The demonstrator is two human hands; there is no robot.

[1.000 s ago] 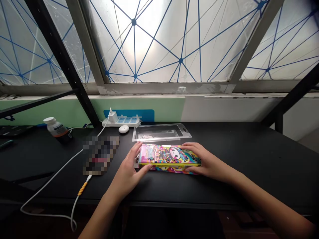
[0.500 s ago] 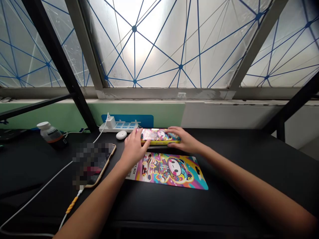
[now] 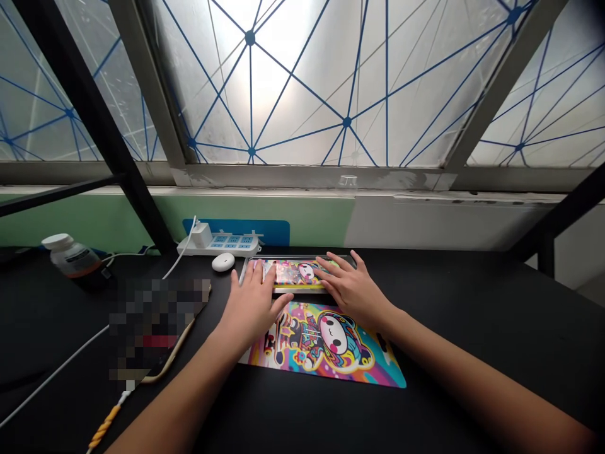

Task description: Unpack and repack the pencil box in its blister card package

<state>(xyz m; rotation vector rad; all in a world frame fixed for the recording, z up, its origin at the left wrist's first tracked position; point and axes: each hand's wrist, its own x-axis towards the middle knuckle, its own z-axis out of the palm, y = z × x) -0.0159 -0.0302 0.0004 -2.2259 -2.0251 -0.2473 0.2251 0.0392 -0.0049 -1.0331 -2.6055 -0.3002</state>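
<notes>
A slim pencil box with a colourful cartoon print [image 3: 299, 273] lies in a clear plastic blister tray [image 3: 340, 258] at the far side of the black desk. My left hand [image 3: 250, 304] rests on the box's left end, fingers spread flat. My right hand [image 3: 350, 285] lies across its right end, fingertips on the lid and tray edge. Nearer me, just below both palms, lies a printed card sleeve [image 3: 326, 343] showing a cartoon figure. Its upper left part is hidden beneath my left hand.
A white power strip [image 3: 218, 244] with a plugged-in charger and a white mouse [image 3: 223, 262] stand behind the tray. Left of them are a pill bottle [image 3: 73, 257] and a blurred phone [image 3: 155, 328] with a white cable. The black desk [image 3: 477, 334] extends to the right.
The box no longer lies on the card: it now sits in the clear tray at the far side, with the card left nearer me. Both hands have moved away from me and now lie flatter.
</notes>
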